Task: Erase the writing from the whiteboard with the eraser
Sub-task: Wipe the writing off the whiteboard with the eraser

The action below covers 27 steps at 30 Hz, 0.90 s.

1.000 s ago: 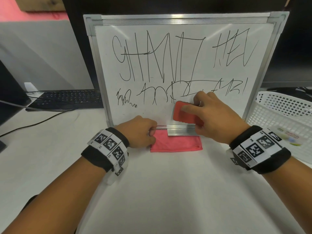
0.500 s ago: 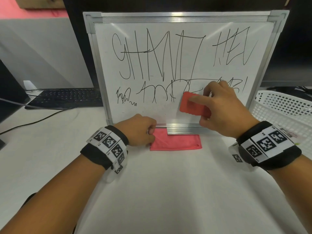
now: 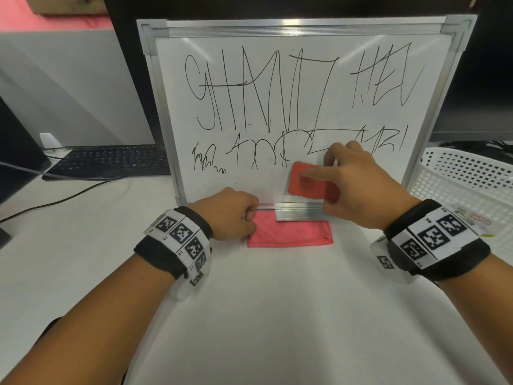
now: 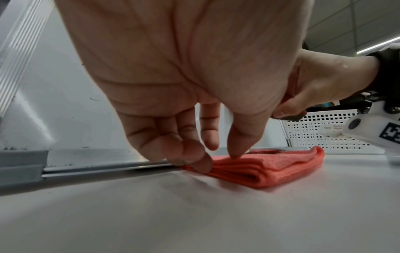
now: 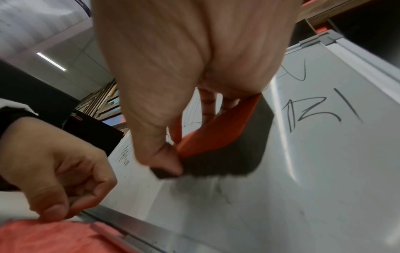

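Observation:
The whiteboard (image 3: 361,120) stands upright at the back of the table, with black scrawled writing (image 3: 263,87) across its top and middle. My right hand (image 3: 347,184) grips the red eraser (image 3: 301,180) and presses it flat on the lower board, just under the second line of writing. In the right wrist view the eraser's (image 5: 216,135) dark felt lies on the board, thumb at its lower corner. My left hand (image 3: 230,215) sits at the board's bottom edge. Its curled fingers and thumb (image 4: 214,154) pinch the left corner of a folded pink cloth (image 4: 270,169).
The pink cloth (image 3: 294,234) lies under the board's metal ledge (image 3: 299,212). A white perforated basket (image 3: 469,179) stands right of the board. A black keyboard (image 3: 111,159) and a cable (image 3: 69,195) lie to the left. Bare white table (image 3: 277,315) spreads in front.
My right hand carried the eraser up and to the right over the lower writing, then back down and left a little. The left hand has stayed on the cloth.

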Each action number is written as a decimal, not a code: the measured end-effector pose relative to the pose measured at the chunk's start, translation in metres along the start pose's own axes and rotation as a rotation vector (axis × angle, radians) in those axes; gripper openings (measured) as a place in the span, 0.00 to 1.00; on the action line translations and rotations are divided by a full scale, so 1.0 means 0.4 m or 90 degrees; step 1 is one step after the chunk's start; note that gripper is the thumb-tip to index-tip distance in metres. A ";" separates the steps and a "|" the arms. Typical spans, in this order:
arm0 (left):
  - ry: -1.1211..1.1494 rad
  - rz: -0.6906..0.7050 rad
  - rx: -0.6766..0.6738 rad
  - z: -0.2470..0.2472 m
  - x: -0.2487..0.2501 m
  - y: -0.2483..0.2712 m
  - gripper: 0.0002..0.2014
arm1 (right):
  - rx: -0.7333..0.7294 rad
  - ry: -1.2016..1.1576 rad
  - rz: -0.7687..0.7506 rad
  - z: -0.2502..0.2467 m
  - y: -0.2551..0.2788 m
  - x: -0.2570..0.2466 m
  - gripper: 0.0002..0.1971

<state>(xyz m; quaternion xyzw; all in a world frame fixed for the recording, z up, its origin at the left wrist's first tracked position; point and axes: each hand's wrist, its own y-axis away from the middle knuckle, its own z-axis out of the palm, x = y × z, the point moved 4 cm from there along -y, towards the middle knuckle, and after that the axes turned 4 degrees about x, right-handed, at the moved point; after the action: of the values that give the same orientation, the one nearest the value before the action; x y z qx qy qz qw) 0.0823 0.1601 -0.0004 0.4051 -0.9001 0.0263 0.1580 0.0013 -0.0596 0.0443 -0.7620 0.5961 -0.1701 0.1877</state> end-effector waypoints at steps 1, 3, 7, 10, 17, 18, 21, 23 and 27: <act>-0.001 -0.001 0.000 0.000 0.000 0.000 0.07 | -0.022 -0.001 -0.010 0.007 0.003 -0.006 0.29; -0.002 0.000 0.000 0.000 -0.001 -0.001 0.07 | -0.006 0.002 -0.007 0.007 0.000 -0.008 0.29; -0.006 0.001 0.003 0.001 -0.001 -0.002 0.08 | 0.043 0.002 0.006 0.005 -0.005 -0.013 0.28; -0.007 0.002 0.003 0.001 -0.003 -0.004 0.07 | -0.019 -0.004 -0.024 0.026 0.001 -0.028 0.27; -0.012 0.001 0.004 0.000 -0.003 -0.004 0.07 | 0.002 -0.010 -0.014 0.022 -0.009 -0.033 0.28; -0.012 0.001 0.005 -0.001 -0.003 -0.005 0.07 | -0.018 -0.012 -0.020 0.028 -0.008 -0.037 0.28; -0.012 0.001 0.006 -0.001 -0.001 -0.002 0.07 | 0.034 -0.019 0.004 0.020 -0.015 -0.036 0.27; -0.011 0.001 0.007 -0.001 0.000 0.000 0.07 | 0.062 -0.023 0.011 0.013 -0.021 -0.037 0.27; -0.011 -0.001 0.013 -0.001 -0.004 -0.001 0.06 | 0.009 -0.040 -0.015 0.029 -0.016 -0.046 0.26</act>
<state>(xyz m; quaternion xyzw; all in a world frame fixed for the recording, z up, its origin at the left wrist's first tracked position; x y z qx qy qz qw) 0.0837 0.1610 -0.0007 0.4079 -0.9007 0.0319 0.1462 0.0081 -0.0393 0.0368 -0.7725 0.5798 -0.1522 0.2096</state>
